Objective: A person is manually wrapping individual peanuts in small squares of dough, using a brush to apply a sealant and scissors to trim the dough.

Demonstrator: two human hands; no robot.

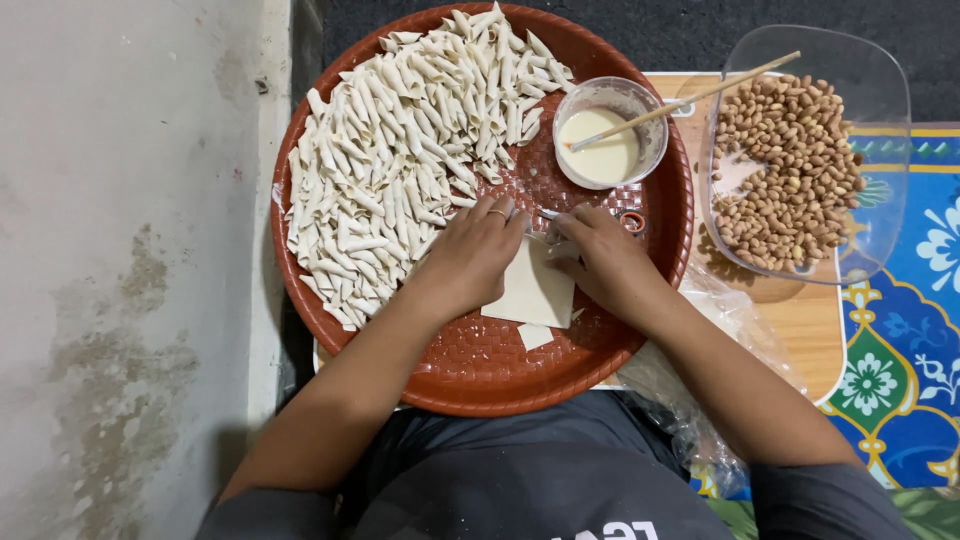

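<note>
Dozens of rolled pastry pieces (410,150) crowd the left half of the round red tray (470,370), reaching its rim. The left hand (470,255) presses flat on a pale pastry square (530,290); the right hand (600,260) pinches its upper edge, fingers curled. Bare tray lies nearer the body. A bowl of batter (610,130) and a clear tub of peanuts (800,160) sit right.

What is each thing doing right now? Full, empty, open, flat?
Round tray: half covered with food.
Rolled dough sticks: heaped.
Dough sheets: flat, stacked.
Small bowl: holds pale paste, stick leaning in.
Clear container: open, partly full of peanuts.
Left hand: pressing the sheets.
Right hand: pinching the sheets' corner.
</note>
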